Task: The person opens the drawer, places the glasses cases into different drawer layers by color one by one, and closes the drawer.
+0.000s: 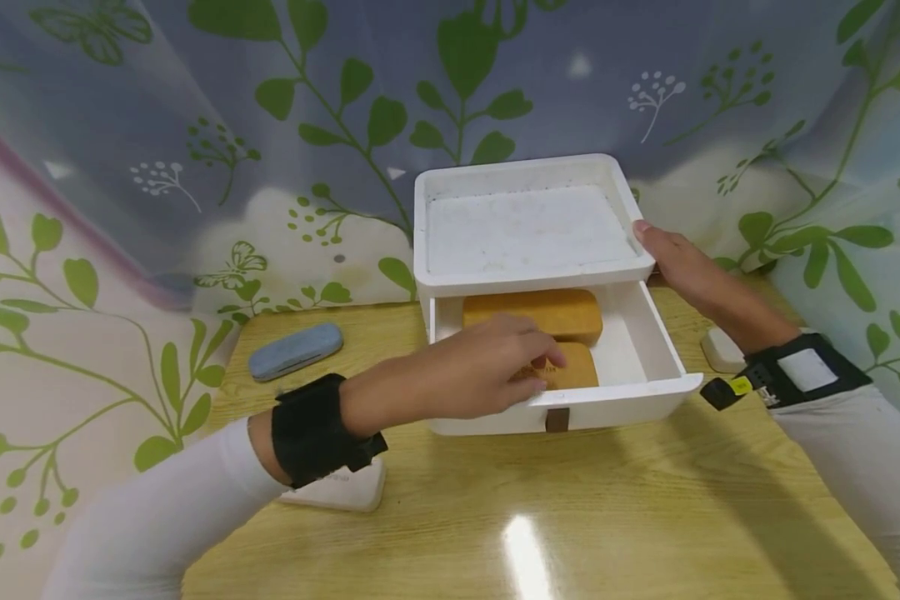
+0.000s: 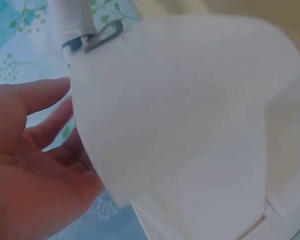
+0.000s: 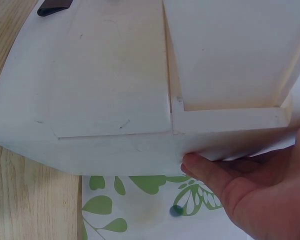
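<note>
A white drawer box with a tray top stands on the table, its drawer pulled out. Inside lie two tan-orange cases, one behind and one in front. My left hand reaches over the drawer front, its bent fingers above the front case and thumb by the front edge. Part of that case shows between thumb and fingers. In the left wrist view the white panel hides some fingertips. My right hand rests against the box's right side, a fingertip touching it in the right wrist view.
A blue-grey glasses case lies left of the box on the wooden table. One white case is partly under my left forearm; another pale object sits by my right wrist. A leaf-patterned curtain hangs behind.
</note>
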Tool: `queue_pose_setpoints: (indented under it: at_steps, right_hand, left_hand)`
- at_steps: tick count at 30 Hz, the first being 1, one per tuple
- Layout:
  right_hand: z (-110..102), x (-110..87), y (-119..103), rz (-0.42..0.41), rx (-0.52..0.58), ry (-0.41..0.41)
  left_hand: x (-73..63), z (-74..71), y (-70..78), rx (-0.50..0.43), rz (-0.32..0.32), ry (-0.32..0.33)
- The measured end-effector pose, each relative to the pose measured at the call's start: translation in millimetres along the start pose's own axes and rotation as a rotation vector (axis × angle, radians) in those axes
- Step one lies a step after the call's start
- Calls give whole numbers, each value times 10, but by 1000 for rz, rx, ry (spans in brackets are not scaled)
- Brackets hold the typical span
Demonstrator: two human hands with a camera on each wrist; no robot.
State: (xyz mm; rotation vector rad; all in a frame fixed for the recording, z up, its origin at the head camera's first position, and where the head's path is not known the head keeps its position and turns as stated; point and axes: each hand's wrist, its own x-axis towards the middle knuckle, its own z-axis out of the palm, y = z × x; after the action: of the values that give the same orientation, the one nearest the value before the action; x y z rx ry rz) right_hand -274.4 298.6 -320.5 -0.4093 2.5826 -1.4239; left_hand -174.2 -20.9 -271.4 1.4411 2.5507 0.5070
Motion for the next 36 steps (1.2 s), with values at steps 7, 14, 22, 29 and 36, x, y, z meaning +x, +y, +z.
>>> queue_pose_setpoints:
  at_steps: [7,14,22,29,36]
  right_hand:
    - [2,-6,1,14,-7,5]
    - [11,-5,7,8,-30,-5]
    - [15,-9,4,7,-21,8]
    - [15,-5,12,1,-12,13]
    - [12,-12,5,4,-21,20]
  left_hand:
    - [-88,99,109,-78,72,99]
    - [-207,234,186,-144,181,214]
    - [-284,446,180,-219,284,356]
    - [-336,574,184,-373,236,306]
    - [-385,675,199,-500,153,248]
